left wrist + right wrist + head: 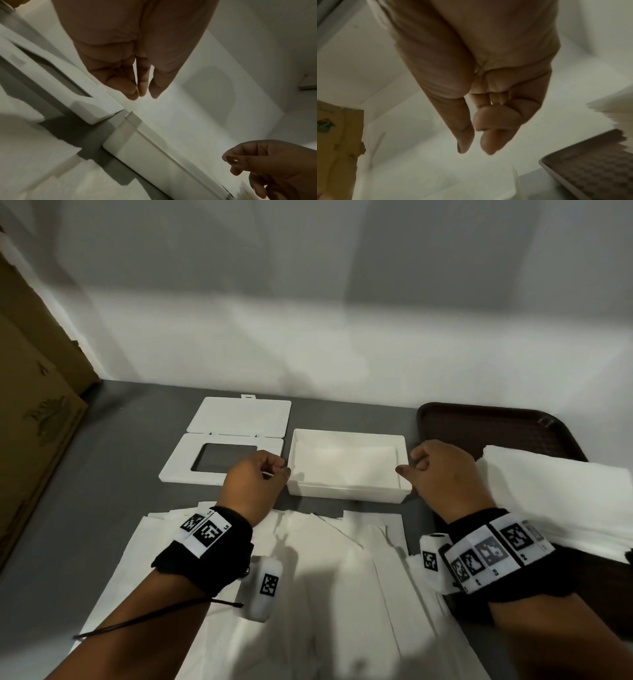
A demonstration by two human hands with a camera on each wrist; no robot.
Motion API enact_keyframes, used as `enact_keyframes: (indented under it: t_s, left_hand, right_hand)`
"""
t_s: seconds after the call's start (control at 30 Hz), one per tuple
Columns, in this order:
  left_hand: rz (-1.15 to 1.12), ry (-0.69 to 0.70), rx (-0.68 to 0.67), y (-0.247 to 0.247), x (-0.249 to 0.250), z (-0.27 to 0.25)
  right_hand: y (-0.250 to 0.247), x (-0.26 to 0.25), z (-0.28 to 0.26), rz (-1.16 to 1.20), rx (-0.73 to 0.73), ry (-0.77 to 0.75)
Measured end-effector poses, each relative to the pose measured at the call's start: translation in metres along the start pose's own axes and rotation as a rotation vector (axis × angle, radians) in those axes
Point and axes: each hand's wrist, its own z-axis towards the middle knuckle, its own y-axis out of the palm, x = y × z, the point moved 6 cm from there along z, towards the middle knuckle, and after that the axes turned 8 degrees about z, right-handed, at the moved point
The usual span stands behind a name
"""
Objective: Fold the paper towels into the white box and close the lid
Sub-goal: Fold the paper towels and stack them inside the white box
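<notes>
Nearest, unfolded paper towels lie spread across the grey counter. Past them, the left hand and right hand hover at either end of the open white box, both loosely curled and holding nothing. The lid lies just left of the box, and more towels sit stacked on a brown tray to the right.

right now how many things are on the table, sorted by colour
White: 4 – box, lid, spread paper towels, towel stack
Brown: 1 – tray
Total: 5
</notes>
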Motion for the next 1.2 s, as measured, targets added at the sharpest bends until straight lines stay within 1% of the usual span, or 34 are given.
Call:
enact_keyframes:
  t_s: [0.07,0.13,0.27,0.4,0.43,0.5,0.57,0.67,0.77,0.93,1.0,1.07,1.13,1.2]
  left_hand:
    - [0.042,0.067,-0.036,0.0,0.01,-0.014]
    - [0.063,0.123,-0.129,0.006,0.017,-0.033]
    - [0.156,0.296,-0.327,0.026,0.024,-0.071]
    - [0.336,0.383,-0.49,0.05,0.016,-0.098]
    - [0.386,0.396,-0.537,0.057,0.013,-0.104]
    - [0.488,0.418,-0.583,0.065,0.007,-0.111]
    - [0.585,0.458,-0.599,0.071,0.005,-0.116]
    - [0.672,0.494,-0.614,0.076,0.004,-0.121]
    - [0.701,0.531,-0.609,0.078,0.005,-0.123]
    - [0.689,0.525,-0.605,0.076,0.007,-0.124]
    - [0.637,0.538,-0.578,0.072,0.012,-0.123]
    - [0.535,0.561,-0.581,0.068,0.018,-0.12]
    - [0.399,0.538,-0.615,0.061,0.025,-0.117]
    - [0.269,0.491,-0.634,0.047,0.034,-0.114]
  right_hand:
    - [-0.002,0.003,-0.022,0.041,-0.05,0.022]
    - [0.002,0.006,-0.049,0.084,-0.107,0.055]
    - [0.017,0.016,-0.106,0.164,-0.188,0.146]
    - [0.039,0.025,-0.158,0.076,-0.275,0.253]
    - [0.043,0.027,-0.171,0.054,-0.272,0.287]
    - [0.053,0.029,-0.189,0.02,-0.255,0.341]
    - [0.058,0.025,-0.201,-0.058,-0.233,0.359]
    - [0.064,0.018,-0.207,-0.129,-0.205,0.342]
    - [0.067,0.019,-0.21,-0.099,-0.21,0.357]
    - [0.067,0.022,-0.209,-0.005,-0.182,0.356]
    - [0.064,0.021,-0.21,0.006,-0.174,0.332]
    - [0.055,0.014,-0.21,0.058,-0.153,0.279]
    - [0.044,0.005,-0.209,0.134,-0.15,0.176]
    - [0.031,-0.007,-0.207,0.185,-0.187,0.065]
